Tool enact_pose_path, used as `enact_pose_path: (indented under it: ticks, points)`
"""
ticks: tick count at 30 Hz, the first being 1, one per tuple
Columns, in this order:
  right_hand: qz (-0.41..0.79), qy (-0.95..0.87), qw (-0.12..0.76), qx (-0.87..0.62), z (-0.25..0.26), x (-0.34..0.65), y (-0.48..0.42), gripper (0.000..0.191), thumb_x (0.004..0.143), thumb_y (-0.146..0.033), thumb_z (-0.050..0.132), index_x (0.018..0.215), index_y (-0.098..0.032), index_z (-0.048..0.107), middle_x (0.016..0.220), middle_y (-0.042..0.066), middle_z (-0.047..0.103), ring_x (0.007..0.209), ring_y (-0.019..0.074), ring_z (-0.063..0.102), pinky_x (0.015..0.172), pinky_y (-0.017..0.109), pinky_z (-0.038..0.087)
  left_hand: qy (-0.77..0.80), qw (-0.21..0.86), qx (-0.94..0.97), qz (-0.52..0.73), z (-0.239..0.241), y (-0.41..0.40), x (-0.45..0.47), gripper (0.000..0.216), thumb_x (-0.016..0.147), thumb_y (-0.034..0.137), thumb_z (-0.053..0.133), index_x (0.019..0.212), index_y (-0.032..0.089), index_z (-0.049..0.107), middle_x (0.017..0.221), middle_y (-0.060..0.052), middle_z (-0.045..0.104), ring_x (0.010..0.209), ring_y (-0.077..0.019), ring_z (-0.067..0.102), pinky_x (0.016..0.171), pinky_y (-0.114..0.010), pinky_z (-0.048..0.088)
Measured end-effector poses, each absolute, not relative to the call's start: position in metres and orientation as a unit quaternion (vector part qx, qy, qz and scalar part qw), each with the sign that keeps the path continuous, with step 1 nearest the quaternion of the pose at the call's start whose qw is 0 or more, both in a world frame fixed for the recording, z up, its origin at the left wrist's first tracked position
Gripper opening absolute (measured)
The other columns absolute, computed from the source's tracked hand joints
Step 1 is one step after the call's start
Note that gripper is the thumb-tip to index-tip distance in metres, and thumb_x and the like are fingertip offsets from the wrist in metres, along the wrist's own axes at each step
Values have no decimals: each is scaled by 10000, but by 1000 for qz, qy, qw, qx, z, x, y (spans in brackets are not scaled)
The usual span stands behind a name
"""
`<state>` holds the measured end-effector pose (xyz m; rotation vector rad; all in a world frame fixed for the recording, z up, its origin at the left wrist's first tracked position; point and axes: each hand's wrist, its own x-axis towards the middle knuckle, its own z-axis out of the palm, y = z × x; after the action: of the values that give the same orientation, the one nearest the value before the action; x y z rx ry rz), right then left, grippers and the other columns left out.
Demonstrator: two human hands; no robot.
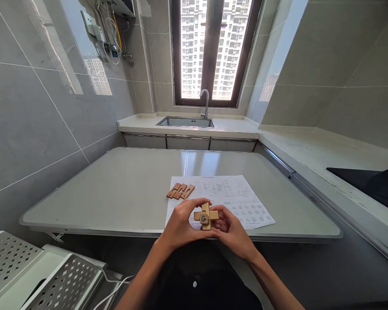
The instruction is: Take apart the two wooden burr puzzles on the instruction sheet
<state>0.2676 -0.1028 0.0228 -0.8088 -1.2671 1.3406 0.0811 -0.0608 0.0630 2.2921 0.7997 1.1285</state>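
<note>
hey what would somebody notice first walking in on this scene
Probably the wooden cross-shaped puzzle marked with a G, held by both the left hand and right hand at the near table edge. Behind it lie a printed sheet and three loose wooden pieces at its left corner.

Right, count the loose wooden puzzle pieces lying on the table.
3. The loose wooden pieces lie side by side, touching, at the printed sheet's far-left corner. Others are already joined in the wooden cross puzzle held by the left hand and right hand.
</note>
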Motion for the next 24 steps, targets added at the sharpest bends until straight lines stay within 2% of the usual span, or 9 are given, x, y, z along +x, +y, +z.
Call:
enact_pose_path:
  ticks: [2, 5, 10, 15, 21, 24]
  points:
    - [626, -516, 514, -281, 23, 268, -102, 469, 789, -282, 834, 1190, -273, 590, 1156, 55, 670, 1024, 224, 669, 962, 379, 520, 297, 243, 831, 403, 65, -57, 81, 684, 661, 458, 921, 1241, 264, 616, 1183, -44, 741, 1069, -253, 693, 973, -367, 519]
    - [695, -466, 500, -221, 25, 268, -101, 474, 812, -314, 765, 1255, -255, 610, 1305, 98, 636, 1103, 258, 643, 1014, 418, 487, 303, 271, 825, 393, 68, -51, 81, 644, 684, 412, 914, 1238, 268, 619, 1196, -39, 738, 1073, -250, 692, 967, -368, 523]
    - [716, -421, 504, -237, 19, 261, -96, 526, 835, -530, 655, 1256, -217, 645, 1255, 146, 680, 1086, 305, 648, 982, 458, 501, 286, 305, 831, 367, 70, -49, 83, 669, 652, 425, 931, 1229, 263, 633, 1199, -42, 739, 1101, -269, 686, 994, -384, 516]
    - [675, -455, 499, -298, 14, 256, -92, 575, 892, -678, 583, 1222, -213, 661, 1228, 149, 689, 1089, 299, 644, 929, 430, 520, 290, 311, 817, 389, 65, -51, 85, 670, 650, 419, 935, 1230, 266, 638, 1215, -46, 732, 1130, -277, 675, 1017, -396, 505]
    - [687, -437, 502, -291, 17, 267, -89, 524, 901, -629, 651, 1231, -221, 658, 1222, 115, 680, 1116, 260, 636, 1002, 425, 485, 317, 352, 754, 455, 64, -45, 80, 605, 710, 412, 900, 1227, 265, 623, 1224, -80, 730, 1175, -296, 645, 1056, -446, 485]
    - [587, -509, 486, -400, 14, 277, -83, 501, 890, -554, 706, 1261, -228, 620, 1186, 93, 683, 1070, 247, 643, 1000, 432, 484, 314, 407, 706, 488, 60, -39, 76, 577, 759, 442, 850, 1250, 253, 613, 1264, -95, 700, 1104, -270, 675, 1032, -440, 508]
